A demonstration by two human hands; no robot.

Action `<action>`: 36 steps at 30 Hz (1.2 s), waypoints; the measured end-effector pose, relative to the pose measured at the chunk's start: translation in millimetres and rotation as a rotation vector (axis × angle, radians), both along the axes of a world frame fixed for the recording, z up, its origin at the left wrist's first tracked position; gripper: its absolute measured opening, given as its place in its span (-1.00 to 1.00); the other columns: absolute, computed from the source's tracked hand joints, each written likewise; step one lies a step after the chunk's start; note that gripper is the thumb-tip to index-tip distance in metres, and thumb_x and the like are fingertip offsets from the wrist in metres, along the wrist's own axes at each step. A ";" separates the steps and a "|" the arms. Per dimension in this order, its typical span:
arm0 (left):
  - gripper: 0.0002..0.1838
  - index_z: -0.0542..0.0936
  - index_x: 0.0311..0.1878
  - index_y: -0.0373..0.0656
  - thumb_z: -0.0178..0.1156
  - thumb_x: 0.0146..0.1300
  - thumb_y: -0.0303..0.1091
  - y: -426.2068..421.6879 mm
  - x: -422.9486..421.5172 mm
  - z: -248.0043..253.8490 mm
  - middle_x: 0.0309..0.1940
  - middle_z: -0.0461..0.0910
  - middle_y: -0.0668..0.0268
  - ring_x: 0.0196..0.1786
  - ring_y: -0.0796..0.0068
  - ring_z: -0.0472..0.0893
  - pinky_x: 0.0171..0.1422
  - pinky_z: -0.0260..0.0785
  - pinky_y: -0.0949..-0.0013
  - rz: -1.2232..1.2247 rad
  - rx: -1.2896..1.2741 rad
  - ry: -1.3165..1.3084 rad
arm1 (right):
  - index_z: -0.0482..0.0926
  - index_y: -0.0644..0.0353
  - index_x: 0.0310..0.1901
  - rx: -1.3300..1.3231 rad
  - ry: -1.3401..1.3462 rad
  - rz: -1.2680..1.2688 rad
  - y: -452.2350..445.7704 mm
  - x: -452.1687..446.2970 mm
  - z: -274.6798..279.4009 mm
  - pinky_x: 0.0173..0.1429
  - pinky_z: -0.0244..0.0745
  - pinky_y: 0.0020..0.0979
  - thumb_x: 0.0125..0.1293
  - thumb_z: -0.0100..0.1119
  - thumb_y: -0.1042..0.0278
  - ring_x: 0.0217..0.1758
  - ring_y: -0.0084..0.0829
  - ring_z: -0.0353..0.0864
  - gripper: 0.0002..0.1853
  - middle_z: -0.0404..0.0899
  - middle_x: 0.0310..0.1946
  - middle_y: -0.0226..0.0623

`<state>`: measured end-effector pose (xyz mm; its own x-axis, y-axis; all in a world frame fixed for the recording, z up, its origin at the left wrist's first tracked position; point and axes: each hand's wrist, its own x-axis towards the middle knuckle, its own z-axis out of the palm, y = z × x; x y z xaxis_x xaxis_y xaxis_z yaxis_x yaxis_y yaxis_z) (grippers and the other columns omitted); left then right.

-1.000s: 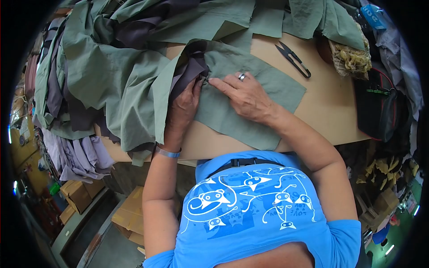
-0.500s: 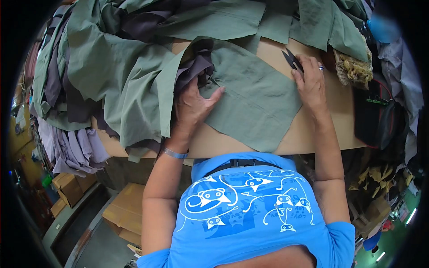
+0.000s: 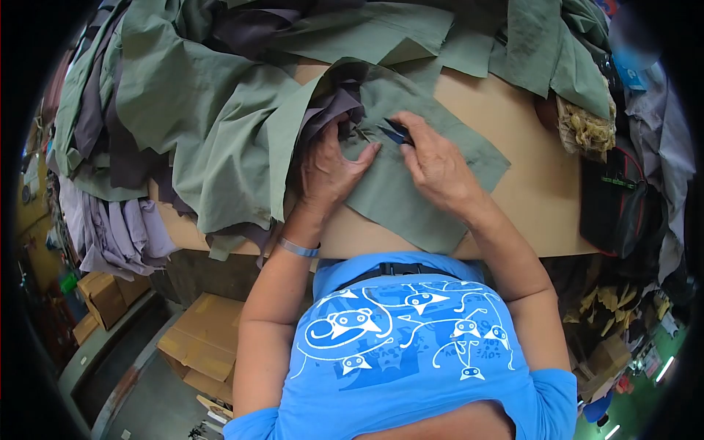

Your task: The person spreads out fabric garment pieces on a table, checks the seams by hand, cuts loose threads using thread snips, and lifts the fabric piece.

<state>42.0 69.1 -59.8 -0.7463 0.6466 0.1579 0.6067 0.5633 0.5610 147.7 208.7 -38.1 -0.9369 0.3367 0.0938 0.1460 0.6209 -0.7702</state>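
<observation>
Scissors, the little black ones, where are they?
In the head view, the black scissors are in the right hand, over the green cloth, right of the left hand.

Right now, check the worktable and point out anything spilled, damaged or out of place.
Nothing looks spilled or damaged. The lilac cloth looks untidy, hanging bunched at the left edge of the table. The black snips are in the right hand.

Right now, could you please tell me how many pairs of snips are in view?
1: the black snips in the right hand, over the green cloth, near the left hand. More could be hidden under the piled fabric.
</observation>
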 end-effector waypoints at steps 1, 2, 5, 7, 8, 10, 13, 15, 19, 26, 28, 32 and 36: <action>-0.33 0.42 0.04 -0.24 0.45 -0.12 -0.11 -0.3 -0.3 -0.5 -0.12 0.53 0.12 -0.08 0.15 0.54 0.03 0.39 0.23 0.002 0.006 0.008 | 0.39 0.22 -0.04 0.051 -0.018 0.025 -2.0 -2.6 -0.2 -0.17 0.51 -0.14 0.19 0.01 0.50 -0.21 -0.02 0.58 -0.72 0.53 -0.22 -0.04; -0.32 0.42 0.04 -0.23 0.45 -0.12 -0.11 -0.4 -0.3 -1.6 -0.12 0.53 0.13 -0.08 0.14 0.54 0.03 0.39 0.23 0.003 0.011 0.015 | 0.40 0.21 -0.05 0.124 -0.036 0.048 -2.8 -4.2 0.0 -0.20 0.52 -0.15 0.17 0.03 0.49 -0.24 -0.05 0.59 -0.73 0.53 -0.24 -0.07; -0.32 0.42 0.04 -0.22 0.46 -0.13 -0.13 -1.1 -1.0 -4.8 -0.12 0.54 0.15 -0.08 0.15 0.55 0.03 0.39 0.24 -0.006 0.036 0.046 | 0.42 0.18 -0.10 0.305 -0.085 0.096 -5.5 -8.2 1.0 -0.27 0.53 -0.18 0.14 0.05 0.46 -0.31 -0.12 0.62 -0.74 0.55 -0.30 -0.15; -0.32 0.42 0.04 -0.21 0.47 -0.14 -0.15 -1.5 -1.8 -6.6 -0.11 0.54 0.15 -0.08 0.15 0.55 0.03 0.39 0.25 -0.013 0.047 0.065 | 0.43 0.17 -0.14 0.372 -0.109 0.102 -7.8 -12.0 3.5 -0.30 0.53 -0.20 0.12 0.05 0.47 -0.35 -0.16 0.63 -0.76 0.55 -0.34 -0.19; -0.33 0.42 0.04 -0.21 0.47 -0.14 -0.15 -1.6 -2.2 -7.5 -0.11 0.54 0.15 -0.07 0.15 0.55 0.03 0.39 0.25 -0.017 0.048 0.069 | 0.43 0.18 -0.15 0.384 -0.107 0.100 -8.2 -13.0 4.0 -0.30 0.53 -0.21 0.12 0.05 0.47 -0.35 -0.17 0.63 -0.78 0.55 -0.35 -0.19; -0.32 0.42 0.04 -0.21 0.46 -0.14 -0.15 -1.8 -2.3 -7.9 -0.11 0.54 0.15 -0.07 0.15 0.55 0.03 0.39 0.24 -0.015 0.048 0.052 | 0.43 0.19 -0.18 0.408 -0.100 0.097 -8.8 -14.5 4.2 -0.31 0.53 -0.21 0.12 0.05 0.48 -0.35 -0.17 0.63 -0.80 0.55 -0.37 -0.19; -0.32 0.42 0.06 -0.20 0.45 -0.14 -0.14 -2.1 -1.8 -6.5 -0.12 0.54 0.13 -0.08 0.13 0.55 0.02 0.40 0.21 -0.008 0.043 0.008 | 0.43 0.20 -0.19 0.395 -0.084 0.105 -8.6 -15.6 2.4 -0.31 0.53 -0.21 0.11 0.05 0.48 -0.35 -0.15 0.63 -0.80 0.55 -0.38 -0.18; -0.31 0.42 0.06 -0.20 0.45 -0.14 -0.14 -2.5 -2.1 -6.5 -0.12 0.54 0.13 -0.08 0.14 0.55 0.02 0.41 0.21 -0.013 0.040 0.010 | 0.43 0.20 -0.19 0.384 -0.081 0.107 -9.3 -16.9 3.4 -0.31 0.53 -0.21 0.10 0.05 0.48 -0.35 -0.15 0.63 -0.80 0.55 -0.37 -0.18; -0.31 0.42 0.05 -0.20 0.46 -0.15 -0.15 -2.4 -2.4 -7.2 -0.12 0.54 0.13 -0.09 0.14 0.56 0.01 0.41 0.22 -0.022 0.051 0.037 | 0.43 0.20 -0.20 0.377 -0.083 0.094 -10.8 -19.0 1.2 -0.31 0.53 -0.21 0.09 0.05 0.49 -0.35 -0.15 0.63 -0.80 0.55 -0.37 -0.18; -0.33 0.40 0.03 -0.18 0.47 -0.17 -0.20 -2.2 -4.7 -6.0 -0.12 0.53 0.18 -0.09 0.18 0.55 0.01 0.40 0.26 -0.017 0.050 -0.008 | 0.44 0.19 -0.19 0.334 -0.039 0.063 -15.1 -21.0 -3.2 -0.33 0.52 -0.22 0.08 0.07 0.49 -0.37 -0.15 0.63 -0.79 0.55 -0.37 -0.18; -0.33 0.40 0.03 -0.18 0.47 -0.17 -0.21 -1.8 -5.0 -4.5 -0.12 0.53 0.19 -0.10 0.19 0.55 0.00 0.40 0.27 -0.019 0.040 -0.009 | 0.44 0.19 -0.18 0.298 0.021 0.045 -14.7 -19.5 -6.7 -0.34 0.52 -0.22 0.08 0.07 0.50 -0.37 -0.16 0.63 -0.78 0.55 -0.37 -0.18; -0.33 0.39 0.03 -0.19 0.48 -0.17 -0.24 -1.5 -5.6 -4.8 -0.13 0.52 0.17 -0.10 0.19 0.55 0.00 0.40 0.27 -0.025 0.040 -0.015 | 0.44 0.18 -0.17 0.291 0.075 0.020 -15.6 -19.0 -11.8 -0.36 0.51 -0.24 0.07 0.09 0.51 -0.39 -0.17 0.62 -0.76 0.55 -0.38 -0.21; -0.34 0.39 0.03 -0.20 0.48 -0.17 -0.26 -2.6 -4.8 -8.8 -0.13 0.51 0.16 -0.09 0.18 0.55 0.01 0.39 0.25 -0.028 0.068 -0.022 | 0.45 0.17 -0.17 0.298 0.110 -0.012 -18.6 -18.5 -14.2 -0.38 0.51 -0.27 0.06 0.10 0.49 -0.41 -0.21 0.62 -0.75 0.54 -0.40 -0.23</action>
